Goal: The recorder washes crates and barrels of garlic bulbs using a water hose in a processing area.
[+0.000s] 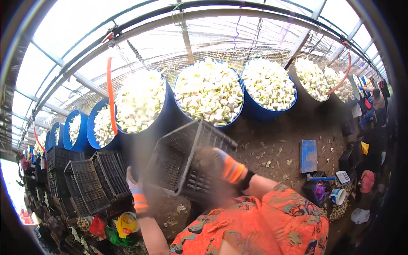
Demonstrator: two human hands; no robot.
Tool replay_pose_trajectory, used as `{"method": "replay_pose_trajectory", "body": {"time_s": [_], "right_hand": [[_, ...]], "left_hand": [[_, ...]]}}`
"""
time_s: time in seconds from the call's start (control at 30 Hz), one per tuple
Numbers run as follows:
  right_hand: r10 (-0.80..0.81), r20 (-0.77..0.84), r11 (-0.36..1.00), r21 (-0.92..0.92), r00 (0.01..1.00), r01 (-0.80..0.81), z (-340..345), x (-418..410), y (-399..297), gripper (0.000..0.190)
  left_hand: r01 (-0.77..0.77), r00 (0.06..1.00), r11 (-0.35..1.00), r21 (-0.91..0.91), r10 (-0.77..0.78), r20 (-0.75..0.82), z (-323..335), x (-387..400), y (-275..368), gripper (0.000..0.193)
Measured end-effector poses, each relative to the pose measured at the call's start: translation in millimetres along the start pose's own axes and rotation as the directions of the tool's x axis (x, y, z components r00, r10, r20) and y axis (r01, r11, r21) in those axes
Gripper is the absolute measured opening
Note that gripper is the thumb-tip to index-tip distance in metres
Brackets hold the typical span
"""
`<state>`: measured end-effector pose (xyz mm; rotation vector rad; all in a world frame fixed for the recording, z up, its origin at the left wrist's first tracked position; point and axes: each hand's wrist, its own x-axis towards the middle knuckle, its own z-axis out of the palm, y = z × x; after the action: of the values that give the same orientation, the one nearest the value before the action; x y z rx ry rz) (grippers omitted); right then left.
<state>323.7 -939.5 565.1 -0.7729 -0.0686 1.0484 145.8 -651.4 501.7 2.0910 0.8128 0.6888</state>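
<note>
A black plastic crate (172, 156) hangs tilted before me, its open side towards the left. My right hand (212, 161), in a glove with an orange and grey cuff, grips the crate at its near side; motion blur hides the fingers. To the left of the crate is my left hand (135, 186), gloved the same way, with its fingers pointing up. A hazy smear beside it hides whether it touches the crate. Just beyond the crate stands a blue barrel (241, 92) heaped with garlic bulbs (208, 92).
More garlic-filled barrels (269, 114) line the netted wall. Stacked black crates (86, 188) stand at left, near a yellow bag (124, 225). At right are a platform scale (308, 156), a white bucket (338, 196) and other people (367, 181). Orange hoses (111, 95) hang overhead.
</note>
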Motion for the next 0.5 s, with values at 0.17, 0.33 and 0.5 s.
{"method": "replay_pose_trajectory", "body": {"time_s": [0.17, 0.33, 0.5], "right_hand": [[-0.083, 0.081, 0.973, -0.208, 0.993, 0.099, 10.3, -48.2, -101.7, 0.023], [-0.138, 0.112, 0.93, -0.326, 0.984, 0.168, -28.9, -79.6, -188.0, 0.076], [-0.365, -0.064, 0.784, -0.558, 0.929, 0.27, -159.0, -40.3, -274.7, 0.023]], "left_hand": [[0.107, 0.874, 0.963, -0.246, 0.026, 0.485, 69.4, 89.1, -78.8, 0.049], [0.541, 0.668, 0.814, -0.21, -0.265, 0.696, 179.1, 124.4, 31.5, 0.034], [0.267, 0.816, 0.891, -0.368, -0.007, 0.577, 284.4, 203.4, 32.9, 0.027]]}}
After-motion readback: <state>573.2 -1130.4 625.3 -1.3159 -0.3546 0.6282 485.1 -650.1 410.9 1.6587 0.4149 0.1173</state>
